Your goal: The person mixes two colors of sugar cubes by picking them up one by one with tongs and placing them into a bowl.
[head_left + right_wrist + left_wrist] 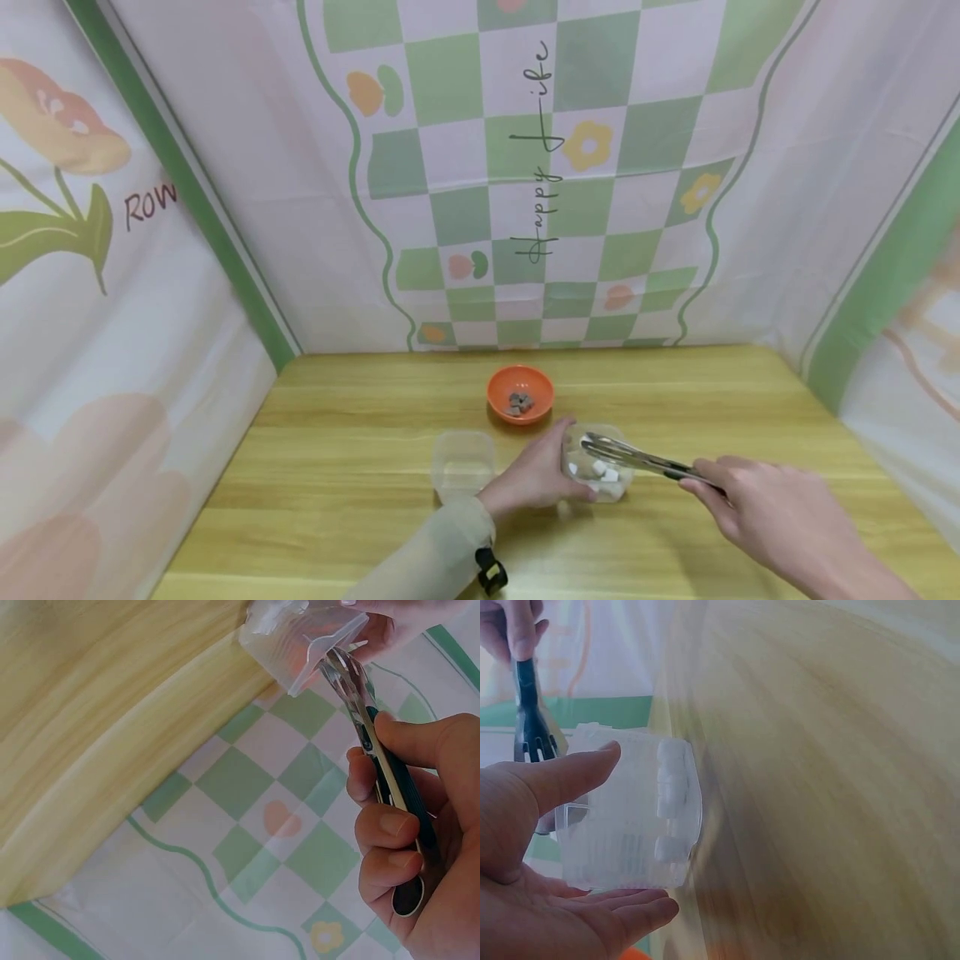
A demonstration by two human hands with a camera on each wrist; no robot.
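Right hand (780,512): fingers curled around the handle of a pair of metal tongs (648,461) with dark grip sections. The long axis of the tongs runs from this hand leftward and slightly away, ending at the mouth of a clear container (621,440). The container lies left of the right hand, at the far end of the tongs; the left hand (536,473) is the nearer of the two, being in contact with it. Left hand: thumb along one wall, fingers along the opposite wall, gripping the container between them. A black wristband (491,571) sits on the left sleeve (431,546).

Clear container: square-sided, translucent, rounded corners, open at the top. White pieces (609,475), small and block-like, lie at its bottom. The tong tips are inside the mouth, toward its far left part; whether they pinch a piece cannot be determined.

Second container (463,462): similar translucent form, on the counter (337,508) left of the first, partly behind the left forearm.

Orange bowl (501,387): round, beyond both containers, holding grey-brown pieces (519,404). A checkered cloth (585,208) hangs behind the counter.
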